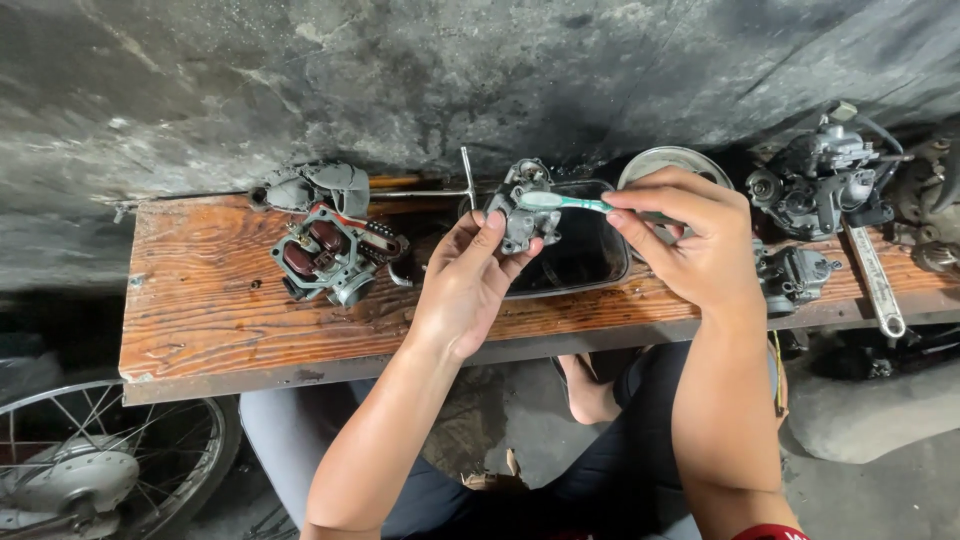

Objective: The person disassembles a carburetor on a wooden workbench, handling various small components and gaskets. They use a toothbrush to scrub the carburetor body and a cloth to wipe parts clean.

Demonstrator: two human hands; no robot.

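Nearest to us, below the hands: our knees in dark trousers and a bare foot (588,392) on the concrete floor; a spoked wheel (95,462) sits low, well off to the left of the left hand. Left hand (468,285) is raised over the worktop's (210,310) near edge, fingers curled around a small grey carburetor body (523,212), thumb and fingertips clamped on its lower half. Right hand (695,238) is level with it, just to its right, fingers pinched on the handle of a teal toothbrush (565,202); brush head lies against the top of the carburetor body. Both hands closed on what they hold, not touching each other. Directly under and behind the held part: a dark rectangular tray (585,255) on the wooden worktop, contents too dark to tell. Left of the left hand, on the planks: a disassembled carburetor (330,255) with reddish-brown floats showing, and a grey cover piece (320,185) just beyond it. A T-handle wrench (440,190) lies past the left hand's fingertips, near the wall. Beyond the right hand: a round metal dish (672,162), partly hidden by our fingers. Right of the right hand: another small carburetor (795,275), a bigger dark carburetor assembly (820,180) behind it, and a long flat wrench (876,280) beside them. Farthest: a stained concrete wall (400,80).
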